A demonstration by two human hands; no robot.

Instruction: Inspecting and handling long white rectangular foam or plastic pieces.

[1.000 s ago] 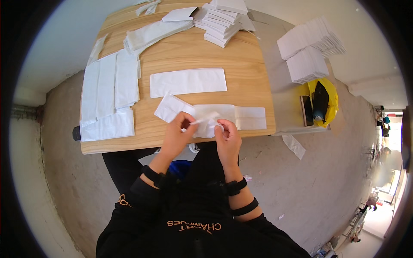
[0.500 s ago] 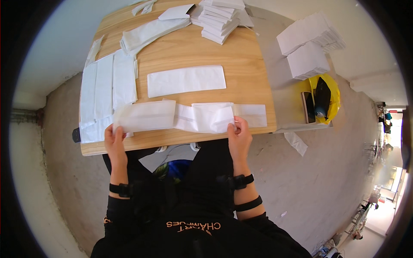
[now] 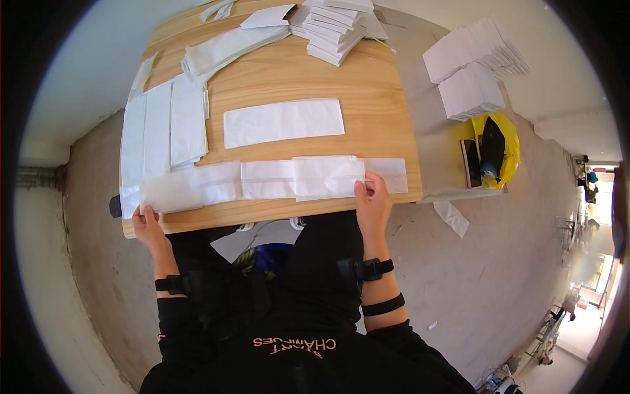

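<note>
A long strip of thin, white, paper-like sheet [image 3: 268, 180] stretches along the table's near edge, folded over on itself in sections. My left hand [image 3: 151, 229] pinches its left end between thumb and fingers. Toward the right, my right hand [image 3: 373, 202] is closed on the edge of the strip's folded-over part. The strip's flat right end [image 3: 387, 176] extends past that hand on the wood. Just beyond the strip lies a separate white folded sheet [image 3: 283, 123].
The wooden table [image 3: 262, 79] carries flat white sheets [image 3: 157, 125] at left, more sheets [image 3: 230, 49] at the back and a white stack [image 3: 331, 29]. At right are stacked white bundles [image 3: 469, 92], a phone [image 3: 470, 163] and a yellow bag [image 3: 510, 154] holding a dark bottle [image 3: 491, 151].
My left hand has moved left and slightly nearer to me, drawing the strip's left end out straighter. My right hand has shifted slightly right, and the folded part lies flatter.
</note>
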